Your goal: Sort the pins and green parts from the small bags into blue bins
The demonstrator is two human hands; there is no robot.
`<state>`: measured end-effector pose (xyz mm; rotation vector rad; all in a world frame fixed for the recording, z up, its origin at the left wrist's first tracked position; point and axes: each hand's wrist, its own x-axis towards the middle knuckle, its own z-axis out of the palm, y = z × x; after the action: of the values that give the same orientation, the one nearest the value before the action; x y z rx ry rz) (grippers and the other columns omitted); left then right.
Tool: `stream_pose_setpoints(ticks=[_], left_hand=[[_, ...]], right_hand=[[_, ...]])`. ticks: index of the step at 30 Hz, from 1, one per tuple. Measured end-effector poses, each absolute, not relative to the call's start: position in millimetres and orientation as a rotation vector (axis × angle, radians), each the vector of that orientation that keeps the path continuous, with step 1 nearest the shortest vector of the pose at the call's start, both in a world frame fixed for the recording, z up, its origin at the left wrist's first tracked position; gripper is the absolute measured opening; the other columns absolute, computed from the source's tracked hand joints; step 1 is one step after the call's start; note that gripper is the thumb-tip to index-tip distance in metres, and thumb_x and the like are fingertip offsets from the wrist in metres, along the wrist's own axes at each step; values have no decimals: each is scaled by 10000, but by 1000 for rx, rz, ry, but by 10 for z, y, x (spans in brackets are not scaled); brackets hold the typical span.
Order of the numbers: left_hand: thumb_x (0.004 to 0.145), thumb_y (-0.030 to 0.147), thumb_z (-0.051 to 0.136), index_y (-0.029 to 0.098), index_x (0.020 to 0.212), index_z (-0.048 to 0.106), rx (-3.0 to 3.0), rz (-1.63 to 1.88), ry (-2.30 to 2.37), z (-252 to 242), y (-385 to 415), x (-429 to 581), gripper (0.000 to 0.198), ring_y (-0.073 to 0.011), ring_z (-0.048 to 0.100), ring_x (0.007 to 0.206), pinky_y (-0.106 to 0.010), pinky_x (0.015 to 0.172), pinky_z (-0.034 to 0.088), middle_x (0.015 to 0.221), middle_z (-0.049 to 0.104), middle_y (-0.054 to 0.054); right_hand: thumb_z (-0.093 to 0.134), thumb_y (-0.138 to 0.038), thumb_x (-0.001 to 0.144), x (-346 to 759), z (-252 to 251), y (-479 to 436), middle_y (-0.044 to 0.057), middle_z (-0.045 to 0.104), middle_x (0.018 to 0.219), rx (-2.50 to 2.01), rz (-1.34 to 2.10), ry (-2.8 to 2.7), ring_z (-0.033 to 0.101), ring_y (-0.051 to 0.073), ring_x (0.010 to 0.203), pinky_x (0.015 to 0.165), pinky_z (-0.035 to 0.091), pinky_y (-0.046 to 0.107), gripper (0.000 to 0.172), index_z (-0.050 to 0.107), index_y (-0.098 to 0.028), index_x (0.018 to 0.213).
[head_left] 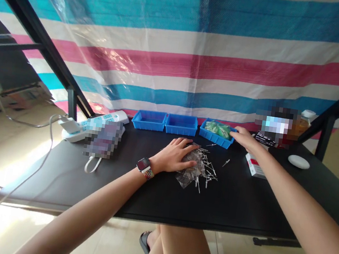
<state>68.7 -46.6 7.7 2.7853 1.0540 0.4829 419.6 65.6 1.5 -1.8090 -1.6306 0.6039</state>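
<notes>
My left hand (178,155) lies with its fingers spread over a clear plastic bag (185,179) near the middle of the black table. Silver blind rivets (208,168) spill out of the bag to the right, and a few lie apart from the pile. At the right end of the row, a small blue bin (216,139) sits slightly angled with green plastic packets (218,129) in it. The fingers of my right hand (242,138) are closed on this bin's right edge; the fingertips are partly hidden.
Two more blue bins (148,120) stand side by side behind my left hand. A power strip (103,122) with a white charger (69,124) is at the left. On the right are a red-and-white box (254,166), a white oval object (298,162) and a bottle (305,121).
</notes>
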Motion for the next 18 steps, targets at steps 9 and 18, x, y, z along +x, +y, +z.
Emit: stream_pose_setpoints(ticks=[9,18], left_hand=[[990,693,561,208,1333,640,2849,519,1176,114,-574,710,600,-323,565,1115,-490,1022,500,1199,587,-136],[1053,548,540,177,1170,638,2828,567,1297,105,-624,741,402,-301,588,1048,-463,986,527,1115,612,-116]], right_hand=[[633,-326,850,4169,32,279,101,750,886,-1884,223,-1568,705,315,934,874,530,401,124,665,-225,784],[804,-134,725,4229,263,66,82,764,814,-1335,1412,-1011,752,257,832,866,678,449,176,663,-202,805]])
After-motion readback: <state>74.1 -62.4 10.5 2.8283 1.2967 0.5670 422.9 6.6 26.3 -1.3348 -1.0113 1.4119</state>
